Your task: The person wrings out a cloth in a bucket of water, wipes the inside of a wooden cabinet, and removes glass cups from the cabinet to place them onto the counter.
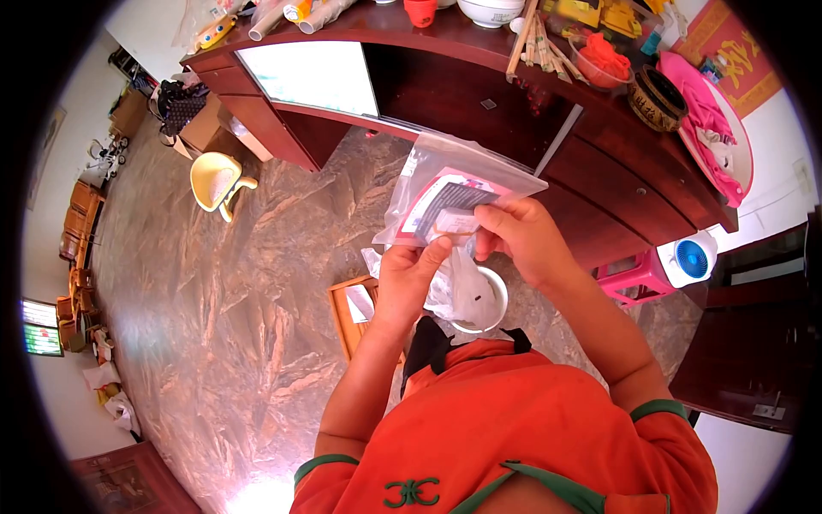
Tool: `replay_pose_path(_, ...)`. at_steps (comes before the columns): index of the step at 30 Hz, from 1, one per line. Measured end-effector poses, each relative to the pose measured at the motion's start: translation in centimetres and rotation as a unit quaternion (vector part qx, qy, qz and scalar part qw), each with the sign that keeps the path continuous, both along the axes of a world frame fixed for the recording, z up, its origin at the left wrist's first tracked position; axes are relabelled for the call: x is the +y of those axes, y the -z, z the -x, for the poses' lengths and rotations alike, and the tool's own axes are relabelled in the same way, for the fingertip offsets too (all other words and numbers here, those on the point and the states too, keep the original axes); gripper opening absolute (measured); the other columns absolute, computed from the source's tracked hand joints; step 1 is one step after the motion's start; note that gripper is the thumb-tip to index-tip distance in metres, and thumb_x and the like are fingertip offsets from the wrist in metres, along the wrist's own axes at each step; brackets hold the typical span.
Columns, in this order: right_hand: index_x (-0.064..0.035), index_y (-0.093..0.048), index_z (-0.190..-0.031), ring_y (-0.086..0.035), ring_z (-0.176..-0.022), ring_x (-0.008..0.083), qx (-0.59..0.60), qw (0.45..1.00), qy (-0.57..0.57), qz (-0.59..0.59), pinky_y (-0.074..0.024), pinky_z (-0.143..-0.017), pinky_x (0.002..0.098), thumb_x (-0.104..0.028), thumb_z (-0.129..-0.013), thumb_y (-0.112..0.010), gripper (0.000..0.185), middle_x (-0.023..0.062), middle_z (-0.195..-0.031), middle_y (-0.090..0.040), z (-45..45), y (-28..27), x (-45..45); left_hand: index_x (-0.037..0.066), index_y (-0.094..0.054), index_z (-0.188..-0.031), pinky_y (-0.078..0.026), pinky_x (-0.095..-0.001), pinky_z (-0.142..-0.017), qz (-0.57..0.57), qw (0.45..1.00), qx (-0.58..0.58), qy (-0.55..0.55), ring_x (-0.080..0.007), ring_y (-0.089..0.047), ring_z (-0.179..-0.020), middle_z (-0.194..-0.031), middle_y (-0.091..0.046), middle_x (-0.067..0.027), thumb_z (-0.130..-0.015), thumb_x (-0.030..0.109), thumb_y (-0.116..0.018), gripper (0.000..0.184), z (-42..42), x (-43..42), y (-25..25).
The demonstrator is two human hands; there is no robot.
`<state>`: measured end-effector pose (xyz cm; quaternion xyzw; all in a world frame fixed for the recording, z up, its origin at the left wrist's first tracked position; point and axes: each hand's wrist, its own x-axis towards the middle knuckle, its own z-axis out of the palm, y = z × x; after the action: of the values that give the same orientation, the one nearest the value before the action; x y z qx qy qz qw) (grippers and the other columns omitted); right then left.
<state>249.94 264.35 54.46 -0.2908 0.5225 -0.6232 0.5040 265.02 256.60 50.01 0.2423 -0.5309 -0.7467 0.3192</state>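
Observation:
Both my hands hold a clear plastic bag (467,163) up in front of my body. A printed card (428,193) with a pink edge and dark text shows through the plastic. My left hand (409,278) pinches the bag's lower left, thumb on top. At the lower right, the thumb and fingers of my right hand (522,240) close on the bag beside a small whitish packet (458,223). Whether that packet lies inside the bag or on it, I cannot tell. Beneath my hands a white plastic bag (462,287) hangs over a white bucket (498,295).
A dark red cabinet (599,184) curves across the front, its top carrying bowls, chopsticks (539,47), a bronze-coloured pot (658,98) and a pink tray (743,163). A wooden stool (341,321) stands below my left hand. A yellow child's seat (214,180) is further left; a fan (692,257) sits on a pink stool (634,278).

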Motion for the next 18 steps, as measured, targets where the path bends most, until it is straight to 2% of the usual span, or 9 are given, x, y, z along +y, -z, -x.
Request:
replay_pose_path(2,0.0007,-0.06,-0.097,-0.051,-0.055,0.0091,0.1,0.995,-0.003,0.016,-0.0435,-0.053,0.0214,-0.014,-0.084,-0.055,0.021,0.0038,-0.075,-0.058,0.1,-0.9,0.2,0.001,-0.058,-0.104,-0.041,-0.0223,-0.074,0.015,1.0,0.001,-0.006,-0.007,-0.051,-0.083,-0.093,-0.06,-0.0017,-0.083,0.02,-0.062,0.029,0.0,-0.1,0.2)
replay_pose_path(5,-0.0024,-0.06,-0.104,-0.05,-0.054,0.0078,0.032,0.996,0.017,0.081,-0.0421,-0.052,0.0201,-0.014,-0.084,-0.055,0.023,0.0027,-0.079,-0.059,0.4,-1.7,0.3,0.0,-0.058,-0.103,-0.041,-0.0221,-0.073,0.029,0.999,-0.01,-0.009,-0.0068,-0.051,-0.082,-0.092,-0.06,-0.001,-0.083,0.019,-0.061,0.028,-0.5,-0.6,0.7)
replay_pose_path(8,-0.0034,-0.06,-0.104,-0.049,-0.053,0.0075,0.021,0.994,0.04,0.103,-0.0415,-0.051,0.0199,-0.015,-0.085,-0.055,0.023,0.0024,-0.082,-0.059,0.6,-1.7,0.4,0.0,-0.058,-0.103,-0.041,-0.0218,-0.073,0.021,1.0,-0.018,-0.012,-0.0067,-0.051,-0.082,-0.091,-0.06,-0.0006,-0.083,0.019,-0.062,0.028,-0.7,-0.6,0.8)
replay_pose_path(14,-0.0011,-0.06,-0.103,-0.048,-0.051,0.0064,0.062,0.992,0.052,0.1,-0.0404,-0.048,0.0188,-0.018,-0.086,-0.054,0.025,0.0033,-0.079,-0.059,0.9,-2.4,0.5,0.0,-0.058,-0.104,-0.041,-0.0213,-0.074,0.024,0.999,-0.028,0.01,-0.0059,-0.051,-0.082,-0.092,-0.06,-0.0001,-0.083,0.02,-0.062,0.029,-1.0,-0.6,1.4)
replay_pose_path(17,0.001,-0.06,-0.1,-0.047,-0.048,0.0058,0.123,0.986,0.082,0.073,-0.0397,-0.047,0.0184,-0.019,-0.086,-0.054,0.025,0.0052,-0.078,-0.059,1.6,-2.7,0.2,0.0,-0.059,-0.103,-0.041,-0.021,-0.074,0.028,0.999,-0.034,0.018,-0.0056,-0.051,-0.082,-0.091,-0.06,0.0007,-0.083,0.022,-0.062,0.029,-1.1,-0.5,1.3)
replay_pose_path(18,0.0016,-0.06,-0.098,-0.046,-0.048,0.0061,0.118,0.985,0.095,0.078,-0.0404,-0.047,0.0199,-0.02,-0.087,-0.052,0.025,0.0047,-0.074,-0.057,1.7,-2.5,0.0,0.001,-0.06,-0.102,-0.041,-0.0209,-0.074,0.032,0.998,-0.039,0.026,-0.0055,-0.05,-0.081,-0.091,-0.06,0.001,-0.082,0.022,-0.063,0.029,-1.2,-0.5,1.2)
